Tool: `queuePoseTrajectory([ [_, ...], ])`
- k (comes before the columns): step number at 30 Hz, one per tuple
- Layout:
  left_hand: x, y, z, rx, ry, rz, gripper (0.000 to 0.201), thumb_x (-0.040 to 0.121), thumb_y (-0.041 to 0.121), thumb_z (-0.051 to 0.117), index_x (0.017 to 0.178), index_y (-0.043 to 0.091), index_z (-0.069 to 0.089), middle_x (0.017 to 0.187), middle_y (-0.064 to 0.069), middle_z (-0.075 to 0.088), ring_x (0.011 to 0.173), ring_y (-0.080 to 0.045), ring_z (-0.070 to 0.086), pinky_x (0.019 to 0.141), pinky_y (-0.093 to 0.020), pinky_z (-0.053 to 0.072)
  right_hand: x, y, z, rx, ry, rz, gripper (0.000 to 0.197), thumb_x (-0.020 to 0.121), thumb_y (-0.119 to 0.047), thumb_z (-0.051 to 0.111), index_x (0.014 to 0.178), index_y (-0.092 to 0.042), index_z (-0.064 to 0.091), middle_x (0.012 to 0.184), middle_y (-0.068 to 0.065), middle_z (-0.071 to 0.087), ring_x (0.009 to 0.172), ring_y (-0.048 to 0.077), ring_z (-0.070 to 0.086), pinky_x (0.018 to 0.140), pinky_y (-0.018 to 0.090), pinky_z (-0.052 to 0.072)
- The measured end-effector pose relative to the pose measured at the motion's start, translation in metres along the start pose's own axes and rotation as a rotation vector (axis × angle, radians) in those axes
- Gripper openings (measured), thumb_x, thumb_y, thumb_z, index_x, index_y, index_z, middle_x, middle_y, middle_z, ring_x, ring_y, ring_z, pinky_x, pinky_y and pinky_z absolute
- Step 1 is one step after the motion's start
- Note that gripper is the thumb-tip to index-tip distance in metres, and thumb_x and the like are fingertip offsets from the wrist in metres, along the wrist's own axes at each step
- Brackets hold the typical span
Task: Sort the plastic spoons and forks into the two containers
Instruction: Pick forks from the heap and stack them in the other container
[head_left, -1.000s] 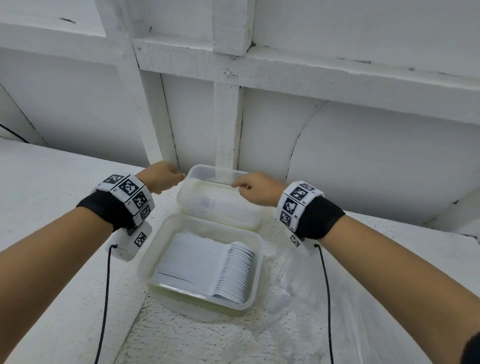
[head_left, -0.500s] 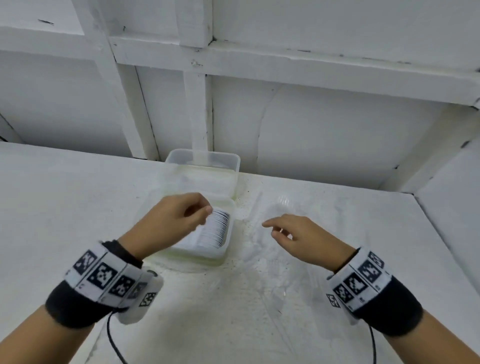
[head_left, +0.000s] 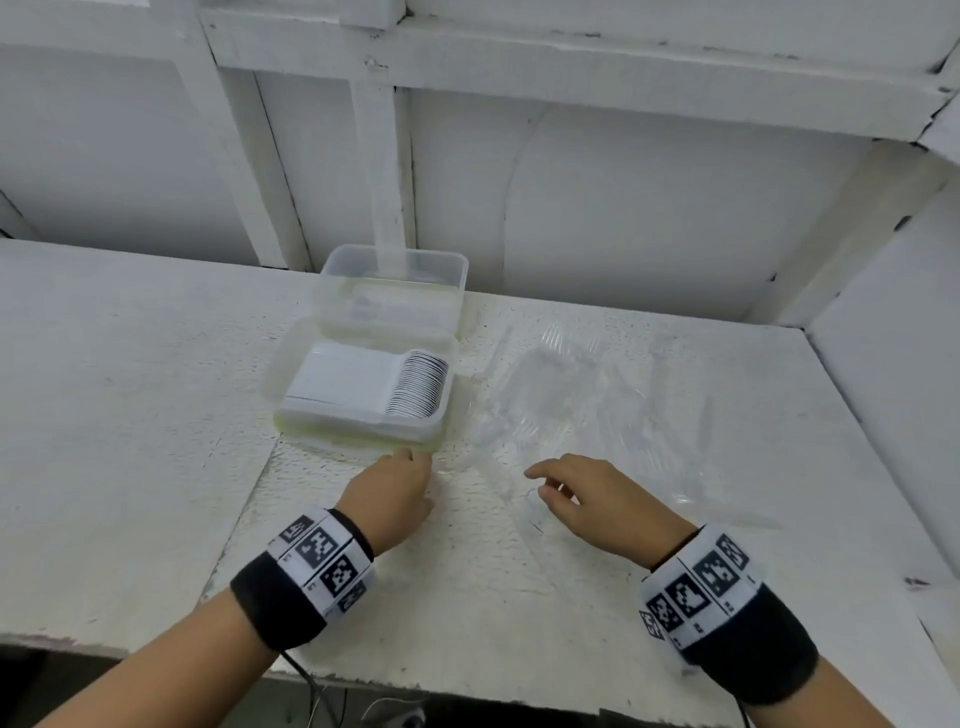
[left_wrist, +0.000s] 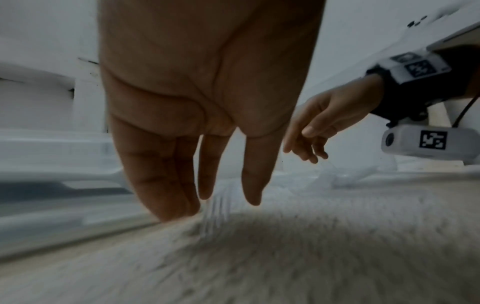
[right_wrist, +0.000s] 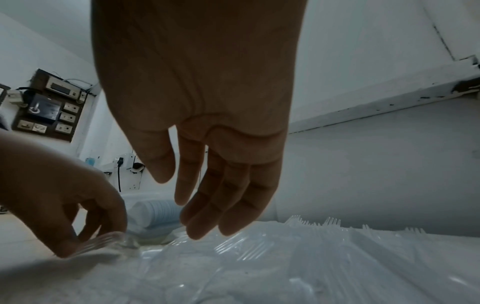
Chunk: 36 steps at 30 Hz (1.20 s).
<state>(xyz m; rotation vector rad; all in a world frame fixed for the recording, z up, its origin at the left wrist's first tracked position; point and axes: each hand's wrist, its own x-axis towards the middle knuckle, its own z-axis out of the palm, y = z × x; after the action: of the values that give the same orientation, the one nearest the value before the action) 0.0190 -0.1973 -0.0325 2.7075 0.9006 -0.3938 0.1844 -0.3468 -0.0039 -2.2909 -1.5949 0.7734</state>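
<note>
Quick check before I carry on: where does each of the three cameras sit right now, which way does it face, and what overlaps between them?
Head: worn high, looking forward and down at the white tabletop; both forearms, left hand and right hand show.
Left wrist: low over the table, looking along the left hand's fingers.
Right wrist: low, looking along the right hand's fingers over the heap of clear plastic forks.
Shared: each wrist view also catches the other hand; head and right wrist both show the forks.

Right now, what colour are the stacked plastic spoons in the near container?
White stacked plastic spoons, clearest in the head view.
</note>
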Motion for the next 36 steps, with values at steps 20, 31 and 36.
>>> queuePoseTrajectory([
  [20,-0.031,-0.019,-0.037,-1.679,0.619,-0.157,0.017,0.094,0.015,0.054,0.078,0.016,0.046,0.091,-0.007,0.070,0.090,-0.021,0.067,0.074,-0.029,0.052,0.009,-0.022,0.040,-0.330,-0.072,0.143,0.028,0.095,-0.018,0.043,0.121,-0.008,0.039,0.088,0.007,0.054,0.073,0.021,0.050,0.056,0.027,0.037],
  [31,-0.019,0.004,-0.029,-1.836,0.503,-0.284,0.013,0.098,0.031,0.046,0.085,0.029,0.046,0.073,0.002,0.052,0.055,-0.009,0.053,0.051,-0.025,0.047,-0.013,-0.005,0.042,-0.094,0.008,0.148,0.049,0.092,-0.015,0.042,0.139,-0.020,0.032,0.102,0.007,0.059,0.084,0.022,0.054,0.061,0.028,0.037],
  [36,-0.015,0.015,-0.022,-1.629,0.467,-0.245,0.007,0.099,0.031,0.043,0.094,0.028,0.046,0.058,0.003,0.034,0.038,-0.004,0.027,0.035,-0.014,0.022,-0.033,-0.006,0.016,0.173,0.292,0.079,0.047,0.090,-0.011,0.045,0.136,-0.023,0.045,0.073,-0.001,0.054,0.064,0.011,0.050,0.063,0.022,0.043],
])
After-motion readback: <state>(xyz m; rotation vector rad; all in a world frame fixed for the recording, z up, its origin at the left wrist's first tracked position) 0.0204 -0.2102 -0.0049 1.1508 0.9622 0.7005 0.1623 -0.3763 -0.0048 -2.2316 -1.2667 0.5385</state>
